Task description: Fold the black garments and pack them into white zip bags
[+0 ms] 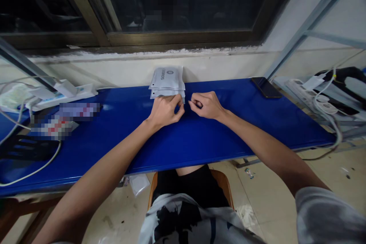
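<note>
A small stack of white printed pouches (167, 79) lies on the blue table (200, 137) against the wall. My left hand (165, 109) rests at the stack's near edge with fingers curled, pinching the bottom pouch's corner. My right hand (206, 105) sits just to the right, fingers pinched together; what they hold is too small to make out. The two hands almost touch.
A dark phone (265, 87) lies at the table's back right. White power strips with chargers and cables sit at the left (68, 91) and on a rack at the right (311, 95). A black object (25, 148) lies at the left. A window runs above.
</note>
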### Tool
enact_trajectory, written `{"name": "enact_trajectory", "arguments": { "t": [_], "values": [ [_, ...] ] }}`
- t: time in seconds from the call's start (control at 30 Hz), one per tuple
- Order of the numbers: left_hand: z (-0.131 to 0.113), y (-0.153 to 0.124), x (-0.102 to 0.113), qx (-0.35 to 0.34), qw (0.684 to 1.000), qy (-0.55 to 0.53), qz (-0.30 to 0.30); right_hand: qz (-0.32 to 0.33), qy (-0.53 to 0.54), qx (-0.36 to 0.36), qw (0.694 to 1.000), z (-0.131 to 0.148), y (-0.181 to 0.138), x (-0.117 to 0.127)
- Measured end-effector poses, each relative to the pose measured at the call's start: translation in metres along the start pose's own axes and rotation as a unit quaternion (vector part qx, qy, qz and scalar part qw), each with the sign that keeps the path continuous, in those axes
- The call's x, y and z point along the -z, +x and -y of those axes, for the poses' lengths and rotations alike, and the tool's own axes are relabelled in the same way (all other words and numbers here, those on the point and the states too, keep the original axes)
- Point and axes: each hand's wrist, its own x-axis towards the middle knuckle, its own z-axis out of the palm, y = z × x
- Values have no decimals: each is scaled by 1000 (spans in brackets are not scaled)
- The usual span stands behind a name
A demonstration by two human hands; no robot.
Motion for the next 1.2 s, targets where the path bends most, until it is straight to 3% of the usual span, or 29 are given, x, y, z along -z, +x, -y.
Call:
{"name": "enact_trajectory", "arguments": {
  "t": [0.17,0.5,0.63,0.87,1.2],
  "values": [
    [1,-2,-5,15,999,-16,33,41,-22,47,998,3,-1,-1],
    [2,-3,-6,38,996,-58,47,-1,-9,-61,998,-19,-2,-6],
    [3,-3,-7,16,999,-30,35,-8,-11,-77,997,-19,-1,-6],
    [5,-3,-7,-40,999,32,5,-25,-42,-12,999,-13,-2,-5],
    [4,-2,-8,-39,999,33,6,-32,-53,-21,998,-17,1,-1]
  ]
}}
